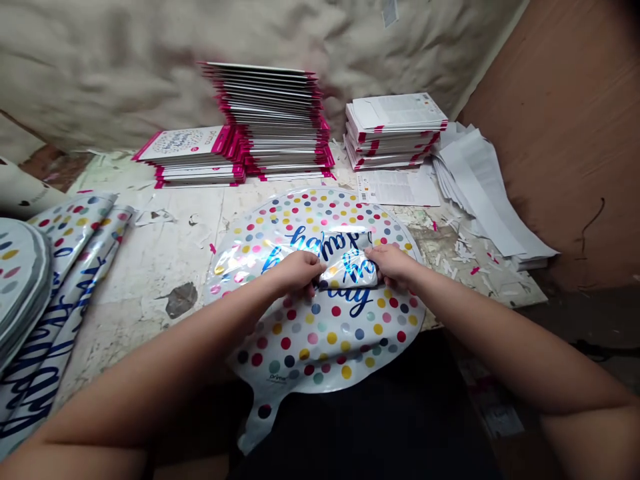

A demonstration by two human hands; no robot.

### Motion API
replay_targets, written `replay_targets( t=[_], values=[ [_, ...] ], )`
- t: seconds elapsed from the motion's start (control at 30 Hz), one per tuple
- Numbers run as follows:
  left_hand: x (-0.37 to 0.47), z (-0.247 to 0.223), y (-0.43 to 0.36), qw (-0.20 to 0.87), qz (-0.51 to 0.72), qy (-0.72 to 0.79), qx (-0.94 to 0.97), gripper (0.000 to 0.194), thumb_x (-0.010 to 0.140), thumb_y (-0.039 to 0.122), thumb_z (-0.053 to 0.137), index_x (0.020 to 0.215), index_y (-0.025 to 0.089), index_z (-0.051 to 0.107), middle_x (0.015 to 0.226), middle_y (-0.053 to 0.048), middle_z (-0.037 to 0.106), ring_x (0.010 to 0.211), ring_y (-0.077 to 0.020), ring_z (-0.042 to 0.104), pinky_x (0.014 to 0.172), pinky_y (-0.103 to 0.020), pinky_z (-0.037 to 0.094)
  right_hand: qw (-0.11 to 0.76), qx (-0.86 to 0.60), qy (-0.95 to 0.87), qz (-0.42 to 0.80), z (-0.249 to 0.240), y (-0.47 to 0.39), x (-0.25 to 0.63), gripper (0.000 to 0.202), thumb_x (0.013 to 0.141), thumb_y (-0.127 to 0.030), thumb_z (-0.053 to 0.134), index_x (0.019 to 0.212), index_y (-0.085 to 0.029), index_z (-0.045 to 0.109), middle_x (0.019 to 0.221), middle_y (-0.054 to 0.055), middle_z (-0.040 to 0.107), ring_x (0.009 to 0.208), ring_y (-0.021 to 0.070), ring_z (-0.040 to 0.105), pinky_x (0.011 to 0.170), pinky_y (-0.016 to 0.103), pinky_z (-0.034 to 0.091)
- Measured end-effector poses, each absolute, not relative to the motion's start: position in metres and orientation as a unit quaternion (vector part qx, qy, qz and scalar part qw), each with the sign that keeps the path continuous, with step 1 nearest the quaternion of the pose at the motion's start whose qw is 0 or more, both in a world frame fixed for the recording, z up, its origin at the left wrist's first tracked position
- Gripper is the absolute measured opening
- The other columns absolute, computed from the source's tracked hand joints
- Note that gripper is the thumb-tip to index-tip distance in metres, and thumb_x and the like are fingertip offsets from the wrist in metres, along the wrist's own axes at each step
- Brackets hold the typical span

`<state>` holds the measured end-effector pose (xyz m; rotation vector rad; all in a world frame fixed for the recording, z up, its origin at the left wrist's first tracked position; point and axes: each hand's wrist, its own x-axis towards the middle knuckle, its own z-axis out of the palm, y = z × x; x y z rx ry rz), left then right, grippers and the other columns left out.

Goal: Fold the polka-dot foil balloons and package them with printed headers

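Observation:
Both hands grip a small folded foil balloon (349,270) with blue lettering, one at each side. My left hand (301,272) pinches its left edge, fingers closed. At the right edge, my right hand (393,265) is closed with the thumb on top. Beneath the folded piece a flat, round foil balloon (330,340) with coloured dots and blue script lies spread out. Its neck hangs over the table's front edge at lower left. The fingers under the folded piece are partly hidden.
Stacks of pink-edged printed envelopes (275,120) stand at the back, with another white stack (395,127) to their right. Loose white sheets (480,187) lie at the right among paper scraps. More dotted foil balloons (75,267) lie at the left on the worn table (185,233).

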<state>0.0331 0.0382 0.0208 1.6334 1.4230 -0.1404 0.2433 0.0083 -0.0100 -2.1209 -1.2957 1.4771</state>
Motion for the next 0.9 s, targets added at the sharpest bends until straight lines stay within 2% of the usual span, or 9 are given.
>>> replay_targets(
  t=[0.1, 0.23, 0.3, 0.37, 0.43, 0.53, 0.7, 0.8, 0.9],
  values=[
    [0.029, 0.014, 0.032, 0.224, 0.070, 0.518, 0.822, 0.031, 0.086, 0.040, 0.044, 0.098, 0.016, 0.058, 0.093, -0.012, 0.067, 0.087, -0.0248, 0.063, 0.075, -0.036, 0.049, 0.097, -0.743, -0.441, 0.494, -0.010, 0.013, 0.241, 0.040, 0.090, -0.051, 0.033, 0.081, -0.019, 0.055, 0.040, -0.003, 0.046, 0.026, 0.0095, 0.036, 0.031, 0.021, 0.028],
    [0.027, -0.009, 0.027, 0.108, 0.043, 0.315, 0.942, 0.053, 0.087, 0.045, 0.044, 0.130, 0.014, 0.044, 0.139, -0.016, 0.041, 0.130, -0.0300, 0.033, 0.104, -0.047, 0.029, 0.062, -0.763, -0.459, 0.452, -0.001, 0.016, 0.242, 0.050, 0.089, -0.054, 0.028, 0.085, -0.015, 0.060, 0.047, 0.005, 0.056, 0.038, 0.0177, 0.053, 0.039, 0.028, 0.040],
    [0.030, -0.018, 0.030, 0.104, -0.007, 0.316, 0.943, 0.064, 0.085, 0.050, 0.046, 0.137, 0.014, 0.035, 0.145, -0.017, 0.029, 0.134, -0.0311, 0.024, 0.106, -0.050, 0.024, 0.069, -0.773, -0.481, 0.408, 0.005, 0.014, 0.241, 0.054, 0.089, -0.055, 0.027, 0.095, -0.013, 0.061, 0.072, 0.014, 0.067, 0.065, 0.0247, 0.065, 0.058, 0.034, 0.049],
    [0.033, -0.021, 0.034, 0.117, -0.017, 0.334, 0.935, 0.072, 0.082, 0.054, 0.048, 0.138, 0.012, 0.031, 0.147, -0.019, 0.023, 0.136, -0.0318, 0.019, 0.107, -0.052, 0.019, 0.094, -0.761, -0.565, 0.304, 0.005, 0.011, 0.238, 0.052, 0.090, -0.051, 0.029, 0.116, -0.013, 0.054, 0.112, 0.020, 0.061, 0.103, 0.0297, 0.058, 0.085, 0.041, 0.045],
    [0.033, -0.015, 0.037, 0.175, 0.009, 0.344, 0.923, 0.078, 0.078, 0.056, 0.054, 0.138, 0.011, 0.033, 0.147, -0.020, 0.020, 0.137, -0.0330, 0.014, 0.108, -0.053, 0.015, 0.094, -0.701, -0.684, 0.180, -0.001, 0.007, 0.235, 0.055, 0.090, -0.048, 0.033, 0.134, -0.015, 0.038, 0.140, 0.017, 0.039, 0.129, 0.0293, 0.035, 0.104, 0.047, 0.027],
    [0.024, 0.004, 0.035, 0.367, 0.145, 0.431, 0.811, 0.075, 0.076, 0.055, 0.056, 0.136, 0.015, 0.034, 0.147, -0.019, 0.021, 0.137, -0.0314, 0.016, 0.109, -0.051, 0.018, 0.051, -0.625, -0.770, 0.116, -0.016, 0.003, 0.232, 0.065, 0.090, -0.052, 0.029, 0.142, -0.014, 0.025, 0.149, 0.012, 0.020, 0.137, 0.0258, 0.017, 0.110, 0.049, 0.013],
    [0.011, 0.033, 0.022, 0.749, 0.156, 0.538, 0.354, 0.047, 0.076, 0.046, 0.062, 0.112, 0.017, 0.053, 0.113, -0.014, 0.061, 0.102, -0.0226, 0.061, 0.085, -0.035, 0.051, 0.066, -0.622, -0.767, 0.142, -0.029, -0.002, 0.229, 0.070, 0.090, -0.056, 0.020, 0.143, -0.010, 0.021, 0.150, 0.011, 0.017, 0.138, 0.0241, 0.014, 0.111, 0.048, 0.012],
    [0.027, 0.038, 0.021, 0.775, 0.111, 0.550, 0.290, 0.031, 0.072, 0.031, 0.070, 0.094, 0.014, 0.056, 0.085, -0.008, 0.067, 0.075, -0.0166, 0.066, 0.068, -0.027, 0.054, 0.070, -0.611, -0.771, 0.164, -0.021, 0.002, 0.232, 0.069, 0.089, -0.054, 0.025, 0.142, -0.009, 0.025, 0.148, 0.013, 0.021, 0.137, 0.0270, 0.018, 0.111, 0.048, 0.016],
    [0.047, 0.041, 0.025, 0.757, 0.128, 0.574, 0.285, 0.024, 0.074, 0.017, 0.065, 0.095, 0.014, 0.054, 0.081, -0.006, 0.067, 0.067, -0.0148, 0.066, 0.061, -0.024, 0.054, 0.092, -0.591, -0.783, 0.171, -0.002, 0.031, 0.252, 0.057, 0.091, -0.042, 0.032, 0.143, -0.021, 0.023, 0.149, 0.006, 0.022, 0.135, 0.0245, 0.023, 0.107, 0.045, 0.027]
  ],
)
